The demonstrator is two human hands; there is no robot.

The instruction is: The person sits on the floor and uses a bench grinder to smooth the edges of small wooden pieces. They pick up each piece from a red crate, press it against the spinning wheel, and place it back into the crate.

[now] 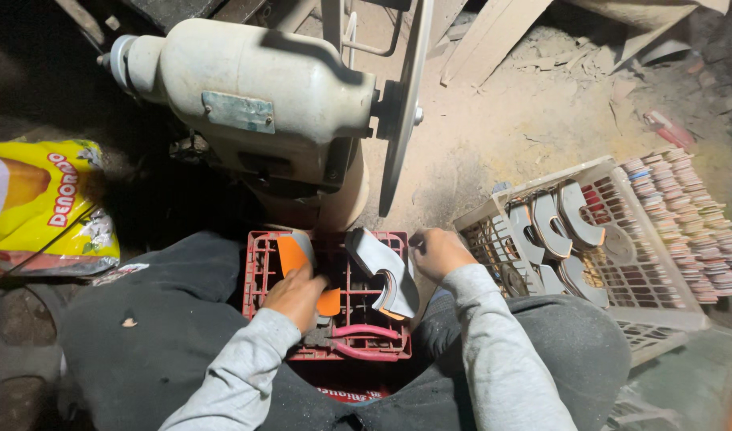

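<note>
Here the left hand (pixel 296 294) grips one orange sole piece (pixel 292 255) low in the frame's centre, above a red crate (pixel 258 275). The right hand (pixel 436 251) steadies a stack of grey soles (pixel 382 267) just beside it. One pink-handled pliers (pixel 358 342) lies below; five or so grey pieces fill the white basket (pixel 494 209) at right.

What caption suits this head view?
Left hand on an orange piece over a red crate; right hand beside stacked grey pieces.
</note>
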